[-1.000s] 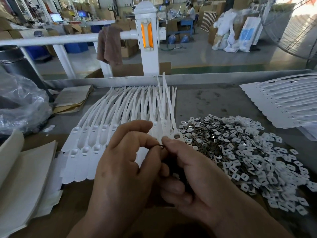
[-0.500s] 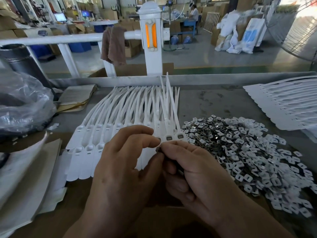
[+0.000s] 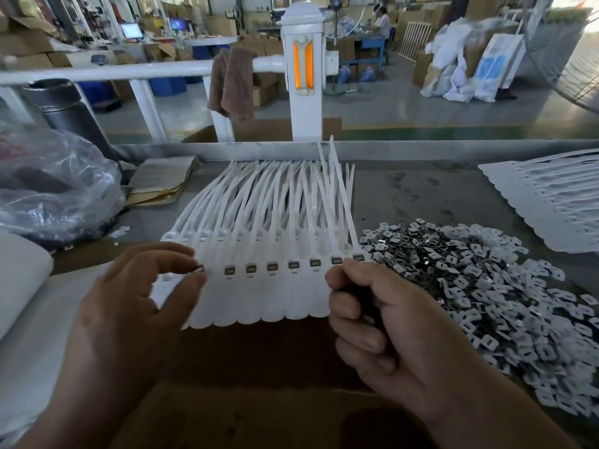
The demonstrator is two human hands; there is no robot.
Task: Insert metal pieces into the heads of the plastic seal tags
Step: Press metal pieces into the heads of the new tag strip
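Head view: left hand (image 3: pixel 129 306) pinches one metal piece (image 3: pixel 200 268) in its grip, at the left end of the strip of seal tags (image 3: pixel 269 286). Right hand (image 3: pixel 385 322) is clenched, perhaps on spare pieces, at the strip's right end. Seven heads there show inserts; tags farther left look unfilled. Right of the strip, a pile of pieces (image 3: pixel 486 286) covers the counter (image 3: pixel 421 192).

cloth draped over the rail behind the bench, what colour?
Brown, plain with no pattern. The cloth hangs over the white rail; head view shows it.
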